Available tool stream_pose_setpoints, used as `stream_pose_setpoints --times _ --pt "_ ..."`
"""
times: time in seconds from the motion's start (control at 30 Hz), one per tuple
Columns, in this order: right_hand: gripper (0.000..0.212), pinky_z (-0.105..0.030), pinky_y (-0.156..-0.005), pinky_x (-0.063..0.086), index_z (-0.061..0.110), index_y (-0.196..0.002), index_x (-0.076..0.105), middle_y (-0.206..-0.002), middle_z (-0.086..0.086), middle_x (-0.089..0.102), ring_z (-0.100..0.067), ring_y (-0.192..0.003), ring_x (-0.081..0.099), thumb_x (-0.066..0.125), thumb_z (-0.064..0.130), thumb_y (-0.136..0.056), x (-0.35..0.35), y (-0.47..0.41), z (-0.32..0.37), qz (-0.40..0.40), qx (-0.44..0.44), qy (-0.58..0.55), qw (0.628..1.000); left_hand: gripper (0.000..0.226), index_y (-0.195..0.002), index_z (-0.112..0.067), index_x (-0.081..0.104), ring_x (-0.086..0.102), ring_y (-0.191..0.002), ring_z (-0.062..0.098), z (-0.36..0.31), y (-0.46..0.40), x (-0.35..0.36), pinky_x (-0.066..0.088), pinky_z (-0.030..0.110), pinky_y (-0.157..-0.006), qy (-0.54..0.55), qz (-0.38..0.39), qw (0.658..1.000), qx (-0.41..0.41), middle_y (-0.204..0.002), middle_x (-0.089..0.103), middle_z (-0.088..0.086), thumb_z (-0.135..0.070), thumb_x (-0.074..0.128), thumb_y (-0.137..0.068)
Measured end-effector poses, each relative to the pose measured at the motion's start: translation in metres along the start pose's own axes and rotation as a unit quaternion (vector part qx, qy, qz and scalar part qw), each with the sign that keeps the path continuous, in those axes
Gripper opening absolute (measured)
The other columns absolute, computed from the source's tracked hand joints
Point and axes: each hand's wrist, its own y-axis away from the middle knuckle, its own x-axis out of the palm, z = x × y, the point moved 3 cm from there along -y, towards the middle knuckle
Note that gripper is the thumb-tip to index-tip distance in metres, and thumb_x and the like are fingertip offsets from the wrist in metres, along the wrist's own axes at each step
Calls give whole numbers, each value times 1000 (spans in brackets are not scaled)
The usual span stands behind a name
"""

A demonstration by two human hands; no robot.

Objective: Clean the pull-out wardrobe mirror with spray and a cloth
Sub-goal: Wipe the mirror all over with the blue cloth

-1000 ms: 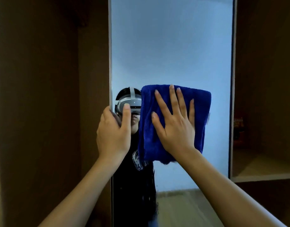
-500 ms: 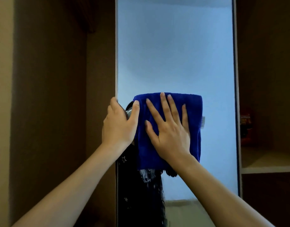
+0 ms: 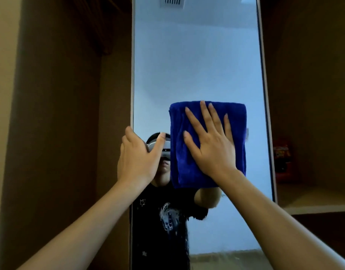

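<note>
Pressing flat against the mirror (image 3: 197, 65), my right hand (image 3: 212, 147) spreads straight fingers over the folded blue cloth (image 3: 236, 133), which sits against the glass in the mirror's middle height, nearer its right edge; my left hand (image 3: 137, 158) grips the mirror's left edge, thumb on the glass face, fingers curled round behind the frame; in the mirror's lower left I see the reflected person in a dark printed shirt; right of the mirror, a wardrobe shelf (image 3: 314, 203) carries a red object (image 3: 282, 160), too blurred to identify.
</note>
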Motion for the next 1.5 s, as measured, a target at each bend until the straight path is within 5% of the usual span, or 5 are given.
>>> stream_pose_setpoints --times 0.23,0.6,0.97,1.33,1.5 --pt "58 -42 -121 -2 43 -152 7 -162 7 1 -9 -149 -5 23 56 -98 4 47 -22 30 1 -4 1000 93 -148 -3 18 38 -134 33 -5 0 2 39 46 -103 6 -14 1000 -18 -148 34 16 -61 54 -86" --pt "57 -43 -121 -7 42 -152 1 -163 7 -4 -10 -148 -8 12 57 -98 -18 -42 -79 24 18 -2 1000 97 -149 -2 12 34 -136 35 -10 2 2 41 47 -99 -12 -2 1000 -28 -150 29 18 -62 53 -86" --pt "56 -41 -121 -3 43 -152 6 -162 8 0 -9 -149 -5 13 57 -98 -6 48 -85 30 13 -4 999 94 -146 3 17 36 -133 38 -10 2 6 41 49 -97 -17 -25 999 -30 -144 34 22 -59 54 -86" --pt "59 -42 -120 -9 44 -150 -3 -162 6 -7 -11 -148 -9 7 61 -94 -31 -85 -117 29 24 0 999 99 -144 0 20 40 -129 36 -9 2 8 45 49 -96 -17 -15 999 -34 -141 36 20 -69 50 -80" --pt "57 -42 -121 -7 41 -152 2 -163 6 -4 -11 -148 -8 13 56 -98 -25 -48 -110 12 10 -5 1000 98 -146 -1 17 39 -130 38 -7 0 9 44 51 -96 -20 -12 999 -32 -143 34 19 -66 51 -82"
